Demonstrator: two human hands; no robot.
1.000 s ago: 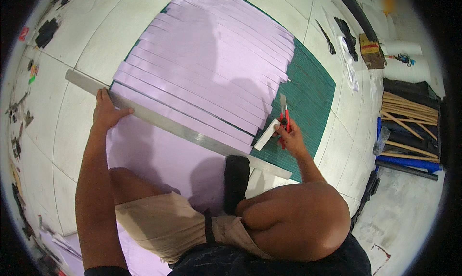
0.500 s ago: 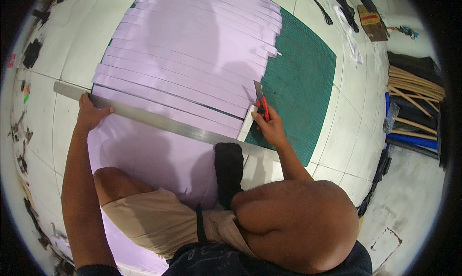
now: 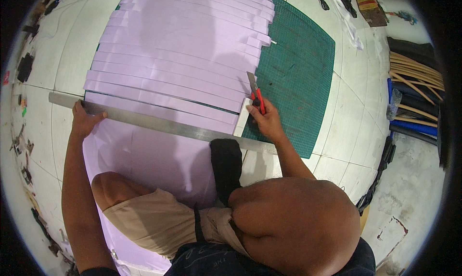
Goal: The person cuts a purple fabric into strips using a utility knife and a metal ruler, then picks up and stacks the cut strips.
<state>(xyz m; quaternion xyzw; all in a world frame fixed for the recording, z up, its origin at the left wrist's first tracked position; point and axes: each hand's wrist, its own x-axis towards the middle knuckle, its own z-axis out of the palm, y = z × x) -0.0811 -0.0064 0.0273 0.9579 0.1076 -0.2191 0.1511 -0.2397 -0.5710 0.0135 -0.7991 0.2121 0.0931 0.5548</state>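
My left hand (image 3: 85, 122) grips a long metal ruler (image 3: 144, 120) near its left end, thumb apart from the fingers. The ruler lies slanted across a sheet of lilac material (image 3: 149, 155). Beyond it, many lilac strips (image 3: 178, 49) lie side by side on a green cutting mat (image 3: 303, 69). In my right hand (image 3: 268, 121) is a red utility knife (image 3: 258, 98), its blade pointing away from me. The same hand's fingers also touch a short white bar (image 3: 241, 119) standing against the ruler at the strips' right ends.
My black-socked foot (image 3: 226, 163) rests against the ruler's near edge. Wooden sticks (image 3: 416, 73) and dark rolls lie at the far right, near a worn box (image 3: 369, 8). Small tools and scraps line the white tiled floor (image 3: 72, 40) along the left.
The view has shifted a little, so the mat and strips sit slightly higher and further left. Both hands keep their hold, and the white bar remains against the ruler.
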